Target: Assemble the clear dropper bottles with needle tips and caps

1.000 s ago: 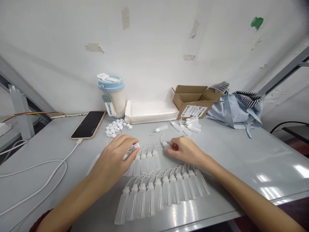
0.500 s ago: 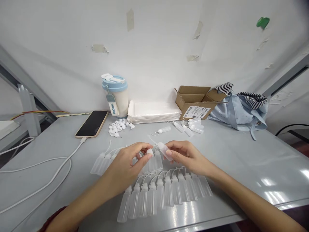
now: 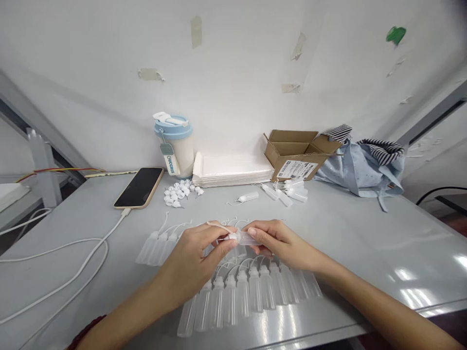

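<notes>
Both my hands meet over the grey table (image 3: 365,243). My right hand (image 3: 277,243) grips a small clear squeeze bottle (image 3: 245,237), held sideways. My left hand (image 3: 197,255) pinches a white cap (image 3: 232,236) against the bottle's neck; a thin tether loops above it. Under my hands lies a row of several capped clear bottles (image 3: 248,294), side by side. A shorter group of bottles (image 3: 155,245) lies to the left. A pile of loose white caps (image 3: 178,191) sits farther back.
A phone (image 3: 139,187) on a white cable (image 3: 73,272) lies at left. Against the wall stand a blue-lidded cup (image 3: 175,146), a stack of white trays (image 3: 233,170), an open cardboard box (image 3: 297,153) and a blue cloth bag (image 3: 365,165). A few loose bottles (image 3: 288,192) lie before the box.
My right hand lifted a bottle off the table and turned it sideways. My left hand brought a cap over and now presses it onto the bottle's neck.
</notes>
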Demonstrator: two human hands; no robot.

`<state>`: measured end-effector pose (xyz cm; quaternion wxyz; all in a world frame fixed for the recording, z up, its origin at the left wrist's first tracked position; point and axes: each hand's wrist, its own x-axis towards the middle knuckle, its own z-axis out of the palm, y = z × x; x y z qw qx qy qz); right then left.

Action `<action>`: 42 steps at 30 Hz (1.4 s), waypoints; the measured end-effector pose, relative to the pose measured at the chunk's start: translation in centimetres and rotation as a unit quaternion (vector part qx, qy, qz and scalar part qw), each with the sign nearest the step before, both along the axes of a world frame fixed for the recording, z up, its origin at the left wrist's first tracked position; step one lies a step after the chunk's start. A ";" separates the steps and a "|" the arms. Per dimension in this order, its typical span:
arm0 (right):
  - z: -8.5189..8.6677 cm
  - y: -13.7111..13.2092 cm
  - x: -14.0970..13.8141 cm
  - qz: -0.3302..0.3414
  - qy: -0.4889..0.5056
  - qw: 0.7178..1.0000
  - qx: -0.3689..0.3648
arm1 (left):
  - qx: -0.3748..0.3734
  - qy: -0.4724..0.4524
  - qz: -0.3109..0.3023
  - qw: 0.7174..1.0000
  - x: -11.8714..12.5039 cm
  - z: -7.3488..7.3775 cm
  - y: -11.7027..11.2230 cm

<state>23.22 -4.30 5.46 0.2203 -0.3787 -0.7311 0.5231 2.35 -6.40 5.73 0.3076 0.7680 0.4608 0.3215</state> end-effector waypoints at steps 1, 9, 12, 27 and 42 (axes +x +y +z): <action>0.0 -0.1 -0.1 -0.006 -0.009 1.000 0.019 | 0.000 0.000 0.000 1.000 0.0 -0.1 0.0; 0.1 -0.6 -0.4 -0.004 -0.031 0.992 0.121 | -0.121 -0.004 -0.019 0.992 -0.5 0.4 0.1; 0.2 -0.7 -0.4 -0.002 -0.033 0.989 0.147 | -0.183 -0.040 -0.036 0.982 -0.6 0.6 0.2; -0.3 -0.7 -0.4 -0.031 0.057 0.995 -0.071 | 0.007 -0.077 -0.019 0.997 -0.1 -0.8 0.1; -0.4 -0.6 -0.5 -0.041 0.064 0.997 -0.022 | -0.142 -0.082 0.006 0.987 -0.1 -0.3 0.1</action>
